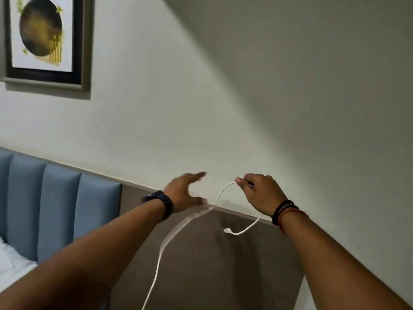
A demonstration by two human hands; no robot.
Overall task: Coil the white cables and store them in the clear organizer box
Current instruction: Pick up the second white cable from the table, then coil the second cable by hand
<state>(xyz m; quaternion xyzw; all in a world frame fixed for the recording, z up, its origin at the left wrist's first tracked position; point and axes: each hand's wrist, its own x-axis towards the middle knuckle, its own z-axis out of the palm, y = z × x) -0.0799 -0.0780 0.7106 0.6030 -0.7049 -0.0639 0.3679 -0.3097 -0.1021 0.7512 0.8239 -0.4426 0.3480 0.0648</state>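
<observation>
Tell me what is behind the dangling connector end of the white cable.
Behind the connector end of the white cable, pinched in the right hand, is a plain brown wall panel. The forearms cover the panel's lower corners; no organizer box shows.

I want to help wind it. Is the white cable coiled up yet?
Not yet. The white cable makes one loose arc from the right hand, then trails down.

- The white cable smears with motion blur below my left hand, then runs out past the bottom edge.
- My left fingers are blurred too.
- The framed picture is cut by the top and left edges.
- Only a corner of the bed shows.
- My right hand hides where the cable passes through it.
</observation>
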